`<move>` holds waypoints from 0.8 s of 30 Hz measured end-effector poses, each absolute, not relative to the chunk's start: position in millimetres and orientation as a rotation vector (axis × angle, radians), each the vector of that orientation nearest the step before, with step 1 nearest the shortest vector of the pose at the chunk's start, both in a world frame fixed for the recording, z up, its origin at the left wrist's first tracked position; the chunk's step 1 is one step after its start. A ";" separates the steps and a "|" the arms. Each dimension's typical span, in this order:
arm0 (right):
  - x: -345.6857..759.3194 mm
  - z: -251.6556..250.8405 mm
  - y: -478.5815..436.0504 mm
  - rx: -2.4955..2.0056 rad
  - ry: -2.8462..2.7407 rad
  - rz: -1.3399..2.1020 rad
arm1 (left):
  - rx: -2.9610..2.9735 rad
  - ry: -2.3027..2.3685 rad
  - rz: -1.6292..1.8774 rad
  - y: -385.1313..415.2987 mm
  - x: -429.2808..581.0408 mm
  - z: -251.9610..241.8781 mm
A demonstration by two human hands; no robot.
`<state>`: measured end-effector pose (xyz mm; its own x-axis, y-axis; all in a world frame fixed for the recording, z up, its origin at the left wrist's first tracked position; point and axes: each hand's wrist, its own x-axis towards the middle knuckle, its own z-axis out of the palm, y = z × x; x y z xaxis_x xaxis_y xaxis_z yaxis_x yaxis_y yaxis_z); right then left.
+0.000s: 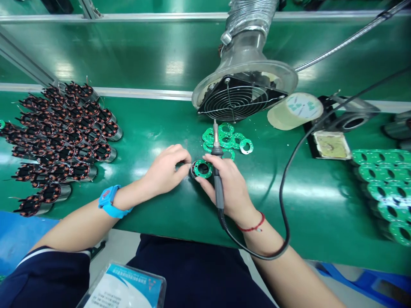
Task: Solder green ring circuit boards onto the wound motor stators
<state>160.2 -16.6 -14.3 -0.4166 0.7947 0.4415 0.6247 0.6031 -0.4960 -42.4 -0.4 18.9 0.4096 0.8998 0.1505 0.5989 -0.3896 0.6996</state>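
Observation:
A motor stator with a green ring-shaped circuit board [207,173] on top stands on the green bench between my hands. My left hand [167,171] is closed at its left edge, thumb and forefinger pinched together; whatever is between the fingertips is too small to make out. My right hand [233,186] holds a soldering iron [219,192], its tip pointing away from me, over loose boards. The thumb and a finger of that hand also touch the stator's right side. Several loose green ring boards [226,140] lie just beyond it.
Many wound stators [72,143] stand at left. A fume extractor hood [236,100] hangs above the loose boards. Rightward are a tape roll [282,113], an iron stand with sponge [332,144] and rows of board-topped stators [385,188]. The iron's cable [284,188] loops over my right forearm.

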 end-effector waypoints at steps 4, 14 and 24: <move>156.9 -10.1 -17.5 -1.070 -2.206 0.360 | 2.137 1.221 0.749 -1.0 -36.0 15.3; 152.4 4.9 -21.7 -0.912 -2.263 0.286 | 1.828 1.208 0.743 3.3 -30.4 13.9; 154.7 5.4 -25.0 -0.998 -2.145 0.300 | 1.929 1.280 0.757 -3.3 -30.5 15.7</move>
